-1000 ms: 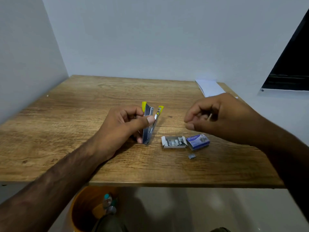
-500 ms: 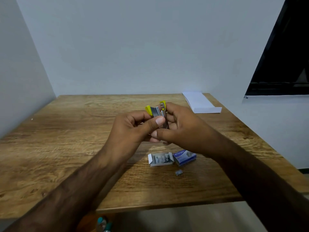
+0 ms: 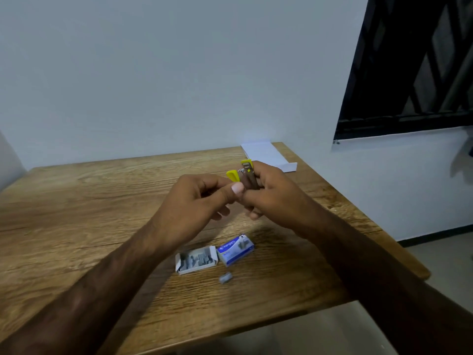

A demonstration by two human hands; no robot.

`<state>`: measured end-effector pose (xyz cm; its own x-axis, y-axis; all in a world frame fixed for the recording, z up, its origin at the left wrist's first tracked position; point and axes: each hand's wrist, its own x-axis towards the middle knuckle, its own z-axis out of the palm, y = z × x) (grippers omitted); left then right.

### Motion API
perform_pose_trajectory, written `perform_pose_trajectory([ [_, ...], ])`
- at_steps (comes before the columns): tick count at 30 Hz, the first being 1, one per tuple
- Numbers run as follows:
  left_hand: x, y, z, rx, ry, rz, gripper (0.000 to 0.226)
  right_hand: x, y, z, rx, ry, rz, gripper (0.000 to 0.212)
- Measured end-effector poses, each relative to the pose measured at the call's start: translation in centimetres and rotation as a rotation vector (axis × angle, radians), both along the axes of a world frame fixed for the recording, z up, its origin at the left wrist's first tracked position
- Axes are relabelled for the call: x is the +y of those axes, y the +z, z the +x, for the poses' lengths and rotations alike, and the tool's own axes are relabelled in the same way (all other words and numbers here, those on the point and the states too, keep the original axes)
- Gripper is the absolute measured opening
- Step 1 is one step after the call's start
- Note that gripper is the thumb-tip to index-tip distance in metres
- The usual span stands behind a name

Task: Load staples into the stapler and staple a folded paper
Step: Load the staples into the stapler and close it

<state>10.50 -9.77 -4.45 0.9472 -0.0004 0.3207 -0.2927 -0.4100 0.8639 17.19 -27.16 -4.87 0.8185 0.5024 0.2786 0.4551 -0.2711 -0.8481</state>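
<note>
A small yellow and metal stapler (image 3: 246, 175) is held upright above the wooden table (image 3: 76, 213), its two arms spread apart at the top. My left hand (image 3: 197, 201) grips it from the left, thumb pressed on its side. My right hand (image 3: 271, 196) holds its metal arm from the right; any staples between those fingers are hidden. An open white tray of staple strips (image 3: 196, 260) lies in front of the hands, with its blue sleeve (image 3: 235, 249) beside it. A short loose strip of staples (image 3: 225, 278) lies nearer me. The folded white paper (image 3: 268, 156) rests at the far right corner.
Grey walls close the table at the back and left. A dark window (image 3: 409, 73) sits in the right wall. The table's right and near edges drop to a pale floor (image 3: 435, 265).
My right hand came from the right to the stapler and now holds it together with my left hand. Both hands lifted it higher and farther from me. The camera view tilted up.
</note>
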Motion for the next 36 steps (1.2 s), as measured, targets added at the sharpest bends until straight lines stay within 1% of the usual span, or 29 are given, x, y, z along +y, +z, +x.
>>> perform_pose_trajectory([
  [2,-0.2,-0.1,1.2,-0.001,0.024,0.035,0.017,-1.0,-0.4,1.5,0.035,-0.059,0.021,0.023],
  [4,-0.5,-0.2,2.6,-0.012,0.049,0.122,0.012,-2.2,-0.7,3.2,0.064,-0.146,0.047,0.022],
  [5,-0.7,-0.2,3.4,-0.015,0.057,0.182,0.013,-2.8,-0.7,4.1,0.064,-0.198,0.048,0.024],
  [8,-1.7,-0.2,6.0,-0.005,0.046,0.365,0.024,-4.2,-0.9,6.0,0.032,-0.299,0.064,0.025],
  [10,-2.5,-0.3,7.7,0.001,0.036,0.462,0.03,-4.7,-1.2,6.8,0.046,-0.334,0.069,0.023],
  [12,-3.1,-0.4,9.4,0.001,0.036,0.532,0.035,-4.9,-1.4,7.3,0.076,-0.342,0.065,0.025],
  [15,-3.6,-0.4,11.4,0.023,0.026,0.641,0.041,-5.3,-1.3,7.1,0.068,-0.333,0.016,0.026],
  [17,-3.5,0.0,12.4,0.042,0.031,0.638,0.041,-5.4,-1.3,6.4,0.092,-0.279,0.013,0.031],
  [19,-3.0,0.5,12.9,0.055,0.053,0.514,0.039,-5.1,-1.2,5.5,0.129,-0.18,-0.007,0.035],
  [21,-2.0,1.2,12.7,0.063,0.069,0.386,0.035,-4.4,-0.9,4.3,0.167,-0.062,-0.04,0.034],
  [24,-0.2,2.0,11.6,0.053,0.086,0.287,0.024,-2.5,-0.3,2.6,0.197,0.119,-0.111,0.038],
  [27,1.5,3.0,9.8,0.053,0.084,0.276,0.021,0.3,0.5,0.9,0.129,0.265,-0.207,0.043],
  [31,3.8,4.3,7.6,0.048,0.106,0.31,0.02,4.1,1.7,-1.1,0.057,0.501,-0.339,0.048],
  [33,4.8,4.7,6.8,0.051,0.107,0.326,0.019,5.9,2.1,-2.0,-0.018,0.549,-0.402,0.048],
  [36,6.0,4.8,6.0,0.061,0.105,0.35,0.018,8.3,2.1,-2.9,-0.095,0.58,-0.475,0.04],
])
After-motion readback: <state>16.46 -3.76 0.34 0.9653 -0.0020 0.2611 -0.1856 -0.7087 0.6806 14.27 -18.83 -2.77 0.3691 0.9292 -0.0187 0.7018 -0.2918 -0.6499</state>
